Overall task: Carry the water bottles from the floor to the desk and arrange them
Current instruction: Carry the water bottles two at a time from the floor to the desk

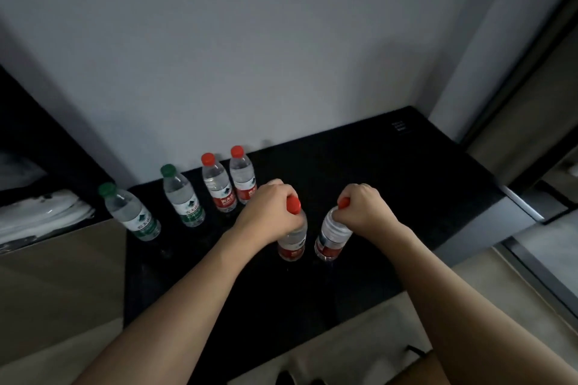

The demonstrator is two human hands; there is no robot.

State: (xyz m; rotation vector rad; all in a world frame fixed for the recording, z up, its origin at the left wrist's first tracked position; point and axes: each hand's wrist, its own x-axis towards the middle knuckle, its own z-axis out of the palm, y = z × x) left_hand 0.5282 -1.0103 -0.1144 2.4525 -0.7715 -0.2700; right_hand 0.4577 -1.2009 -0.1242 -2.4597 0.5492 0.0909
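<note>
head view: six water bottles stand on the black desk [359, 165], four in a row near its back left edge by the grey wall [281, 40]: two green-capped bottles [183, 196] and two red-capped bottles [219, 186]. the desk's right half and front are bare. left hand [270, 212] curls round the neck of a red-capped bottle [292, 245]; right hand [362, 207] grips another red-capped bottle [331, 237] just beside it, mid-desk.
</note>
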